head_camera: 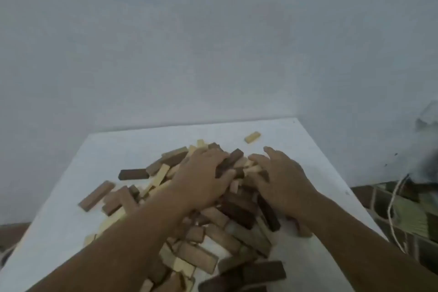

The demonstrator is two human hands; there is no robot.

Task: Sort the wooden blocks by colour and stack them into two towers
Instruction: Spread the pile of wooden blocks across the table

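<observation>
Blocks [213, 216]: a mixed heap of dark and pale rigid wooden bars on the white table [71, 232]; probably light, smooth, best pinched across the long sides. A dark block [228, 163] lies in the curled fingers of the left hand [203, 180]. The right hand [282, 180] rests spread, flat on the heap. One pale block [252, 137] lies apart, beyond.

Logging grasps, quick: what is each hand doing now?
Left hand: grips a dark brown block.
Right hand: open, fingers spread on the block pile.
</observation>
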